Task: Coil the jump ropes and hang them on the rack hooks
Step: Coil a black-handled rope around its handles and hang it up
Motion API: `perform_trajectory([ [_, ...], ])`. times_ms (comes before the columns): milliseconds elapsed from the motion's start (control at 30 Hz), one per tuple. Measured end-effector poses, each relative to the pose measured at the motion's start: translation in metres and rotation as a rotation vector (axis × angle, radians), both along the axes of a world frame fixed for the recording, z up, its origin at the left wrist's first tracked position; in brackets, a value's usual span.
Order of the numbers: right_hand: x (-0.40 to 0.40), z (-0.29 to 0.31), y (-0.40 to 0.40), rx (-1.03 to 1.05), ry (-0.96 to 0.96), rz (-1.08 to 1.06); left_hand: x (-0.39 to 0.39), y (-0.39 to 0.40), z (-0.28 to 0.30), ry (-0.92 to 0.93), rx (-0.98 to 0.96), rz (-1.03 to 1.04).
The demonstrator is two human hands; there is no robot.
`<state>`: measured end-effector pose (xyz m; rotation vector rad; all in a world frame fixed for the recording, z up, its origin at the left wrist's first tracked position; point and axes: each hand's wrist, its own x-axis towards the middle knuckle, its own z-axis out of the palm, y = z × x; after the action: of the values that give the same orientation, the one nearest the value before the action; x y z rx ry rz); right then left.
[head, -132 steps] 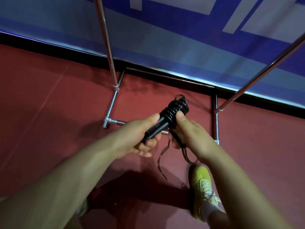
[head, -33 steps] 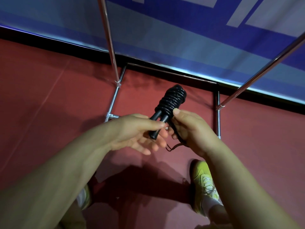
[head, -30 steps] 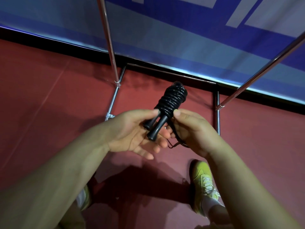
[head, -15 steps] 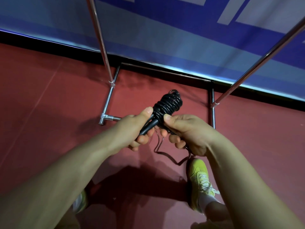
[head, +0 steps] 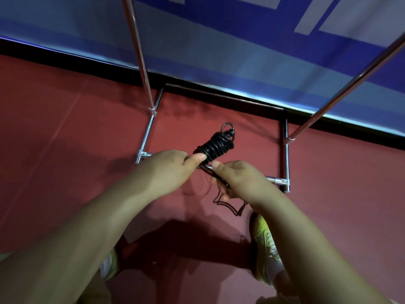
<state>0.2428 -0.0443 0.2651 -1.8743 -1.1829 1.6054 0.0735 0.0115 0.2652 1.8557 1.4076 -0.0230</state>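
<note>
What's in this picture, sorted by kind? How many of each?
Hands: 2, left hand and right hand, both holding the rope
Jump ropes: 1, black rope, mostly coiled
Metal racks: 1, rack
Shoes: 2, right shoe and left shoe
Total: 6

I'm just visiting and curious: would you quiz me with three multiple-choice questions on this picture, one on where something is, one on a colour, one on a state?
1. Where is the coiled jump rope?
A. On a rack hook
B. Held between both hands over the floor
C. Lying on the floor

2. What colour is the shoe?
A. Yellow-green
B. Black
C. Red

3. How is the rope's loose end?
A. Fully wound in
B. Knotted to the rack
C. Dangling below the right hand

Answers: 1 B, the left hand and right hand grip it above the rack base. 2 A, it shows yellow-green on red floor. 3 C, a strand hangs free.
</note>
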Motion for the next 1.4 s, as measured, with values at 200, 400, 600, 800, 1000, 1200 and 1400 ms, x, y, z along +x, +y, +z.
perform_trajectory([
  [200,-0.003,0.007,0.003,-0.205,0.209,-0.124,0.001,-0.004,-0.003,0.236,0.201,-0.146],
  [400,-0.002,0.004,0.001,-0.207,0.162,-0.183,0.006,-0.018,-0.010,0.164,0.245,-0.268],
  [600,0.004,0.010,0.001,0.054,0.100,-0.221,0.005,-0.011,-0.004,-0.138,-0.152,-0.081],
  [800,0.001,0.020,-0.004,0.294,0.225,-0.050,-0.005,-0.005,0.009,-0.823,-1.140,0.092],
  [1000,-0.001,0.018,-0.005,0.358,0.004,0.041,0.003,-0.009,0.011,-0.893,-1.242,0.188],
  [1200,-0.008,0.016,-0.007,0.255,-0.231,0.076,0.012,-0.009,0.022,-0.494,-0.750,0.175],
  [1400,-0.011,0.009,-0.004,0.082,-0.293,0.177,0.010,-0.010,0.007,-0.226,-0.349,0.063],
])
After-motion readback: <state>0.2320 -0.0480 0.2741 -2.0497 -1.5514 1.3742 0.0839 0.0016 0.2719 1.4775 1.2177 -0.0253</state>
